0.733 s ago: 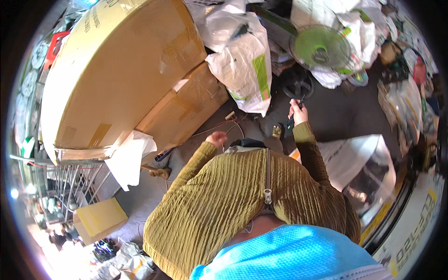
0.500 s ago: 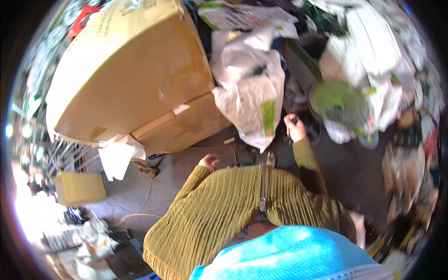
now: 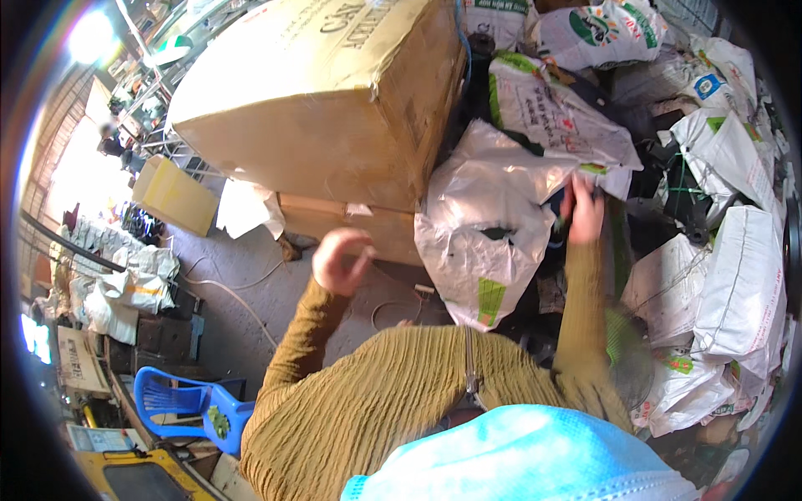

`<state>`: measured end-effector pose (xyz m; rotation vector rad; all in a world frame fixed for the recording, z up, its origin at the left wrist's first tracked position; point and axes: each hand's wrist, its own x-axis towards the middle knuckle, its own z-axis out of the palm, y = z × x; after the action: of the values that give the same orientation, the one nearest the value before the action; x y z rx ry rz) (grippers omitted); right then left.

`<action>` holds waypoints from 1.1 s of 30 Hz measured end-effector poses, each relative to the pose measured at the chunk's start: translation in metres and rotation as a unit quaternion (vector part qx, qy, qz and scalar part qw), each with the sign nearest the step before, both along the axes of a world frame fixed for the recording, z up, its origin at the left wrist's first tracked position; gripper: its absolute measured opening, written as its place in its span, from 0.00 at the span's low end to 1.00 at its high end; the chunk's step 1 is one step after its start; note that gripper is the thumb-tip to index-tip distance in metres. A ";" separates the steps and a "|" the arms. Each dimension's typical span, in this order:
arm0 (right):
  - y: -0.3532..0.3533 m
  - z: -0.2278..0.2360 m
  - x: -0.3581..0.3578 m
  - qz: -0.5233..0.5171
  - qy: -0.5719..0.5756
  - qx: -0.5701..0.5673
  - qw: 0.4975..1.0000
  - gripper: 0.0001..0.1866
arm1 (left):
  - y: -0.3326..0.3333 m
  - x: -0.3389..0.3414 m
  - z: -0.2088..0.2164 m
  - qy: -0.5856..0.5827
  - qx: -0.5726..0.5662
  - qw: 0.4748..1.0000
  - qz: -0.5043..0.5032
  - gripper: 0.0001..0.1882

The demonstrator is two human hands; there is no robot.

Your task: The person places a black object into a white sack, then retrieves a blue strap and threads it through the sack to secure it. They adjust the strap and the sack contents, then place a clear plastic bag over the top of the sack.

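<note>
The right hand (image 3: 582,210), right of centre in the frame, reaches up to the top edge of a white woven plastic sack with a green stripe (image 3: 484,242). Its fingers are curled around something dark at the sack's mouth; motion blur hides what the thing is and how tight the grip is. The left hand (image 3: 341,260), near the middle of the frame, hangs in the air with its fingers loosely bent inward and nothing visible in them; it is also blurred.

The white sack stands just right of a large tan cardboard box (image 3: 326,100) that fills the upper centre, its front lower edge overhanging a flatter brown carton (image 3: 351,230) beneath. Between the box's corner and the sack there is hardly a gap. Open grey concrete floor (image 3: 251,292) lies below and left of the box, crossed by a pale hose (image 3: 238,301).

Packed along the right and upper right are more white sacks with green and red printed panels (image 3: 735,275), tight together with dark scrap between. A small yellow carton (image 3: 175,196) sits at upper left, and a blue plastic chair (image 3: 188,405) at lower left.
</note>
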<state>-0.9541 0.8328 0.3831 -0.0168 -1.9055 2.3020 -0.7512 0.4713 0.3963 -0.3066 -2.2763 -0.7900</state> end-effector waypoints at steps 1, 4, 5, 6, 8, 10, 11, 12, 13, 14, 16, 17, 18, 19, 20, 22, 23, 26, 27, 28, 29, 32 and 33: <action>-0.013 0.015 -0.023 0.069 0.083 -0.005 0.994 0.13 | -0.004 -0.003 0.021 0.038 -0.013 0.999 0.028 0.14; -0.069 0.053 -0.110 0.162 0.113 0.060 0.978 0.16 | -0.006 -0.008 0.064 0.093 0.024 0.993 0.073 0.16; -0.090 0.062 -0.140 0.201 0.104 0.068 0.972 0.18 | -0.002 -0.003 0.069 0.098 0.064 0.992 0.048 0.16; -0.114 0.069 -0.173 0.222 0.075 0.021 0.972 0.18 | 0.002 0.002 0.070 0.101 0.106 0.989 0.035 0.16; -0.159 0.082 -0.238 0.201 -0.051 0.067 0.976 0.21 | 0.008 0.008 0.062 0.088 0.112 0.988 -0.063 0.15; -0.195 0.088 -0.294 0.167 -0.058 0.074 0.981 0.17 | 0.009 0.014 0.046 -0.035 0.066 0.991 -0.112 0.13; -0.209 0.091 -0.317 0.163 -0.036 0.094 0.981 0.15 | 0.008 0.014 0.036 -0.062 0.045 0.989 -0.123 0.12; -0.219 0.094 -0.336 0.174 -0.051 0.046 0.982 0.14 | 0.004 0.013 0.025 -0.112 0.030 0.985 -0.125 0.12; -0.229 0.097 -0.352 0.172 -0.045 0.026 0.984 0.13 | -0.002 0.015 0.017 -0.119 0.045 0.985 -0.113 0.11; -0.236 0.104 -0.363 0.172 -0.034 0.003 0.984 0.12 | -0.009 0.018 0.009 -0.140 0.062 0.983 -0.100 0.11; -0.242 0.119 -0.367 0.192 -0.003 -0.042 0.980 0.10 | -0.023 0.022 -0.002 -0.173 0.115 0.976 -0.064 0.10; -0.242 0.128 -0.360 0.205 0.017 -0.068 0.976 0.09 | -0.030 0.026 -0.004 -0.188 0.152 0.969 -0.043 0.10; -0.235 0.137 -0.345 0.225 0.034 -0.086 0.970 0.09 | -0.036 0.028 -0.004 -0.202 0.188 0.961 -0.022 0.10; -0.225 0.147 -0.324 0.253 0.051 -0.105 0.960 0.09 | -0.042 0.028 -0.002 -0.195 0.193 0.962 -0.016 0.09; -0.211 0.155 -0.295 0.286 0.066 -0.121 0.948 0.09 | -0.046 0.026 0.001 -0.205 0.197 0.959 -0.027 0.09; -0.162 0.165 -0.224 0.368 0.113 -0.122 0.915 0.10 | -0.053 0.016 0.012 -0.219 0.180 0.948 -0.148 0.08; -0.125 0.164 -0.182 0.417 0.182 -0.104 0.884 0.07 | -0.052 0.006 0.017 -0.234 0.196 0.918 -0.252 0.08; 0.007 0.137 -0.046 0.220 0.131 0.092 0.962 0.12 | -0.027 -0.032 0.030 -0.226 0.238 0.822 -0.465 0.07; 0.043 0.120 -0.009 0.282 0.207 0.060 0.935 0.08 | -0.015 -0.042 0.038 -0.250 0.208 0.839 -0.436 0.09; 0.083 0.110 0.026 0.346 0.201 0.072 0.914 0.07 | 0.003 -0.055 0.046 -0.222 0.221 0.848 -0.428 0.14; 0.112 0.084 0.072 0.242 0.229 0.085 0.939 0.06 | 0.025 -0.067 0.054 -0.187 0.286 0.849 -0.402 0.16; 0.171 0.012 0.174 0.172 0.238 0.068 0.954 0.05 | 0.098 -0.133 0.085 -0.114 0.586 0.703 -0.387 0.18; 0.188 -0.005 0.210 0.193 0.062 0.068 0.977 0.05 | 0.111 -0.164 0.102 -0.138 0.624 0.661 -0.393 0.21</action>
<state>-0.7440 1.0211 0.3780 0.5458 -2.1489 2.3192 -0.9151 0.5826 0.4985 -0.4960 -1.1836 -2.7273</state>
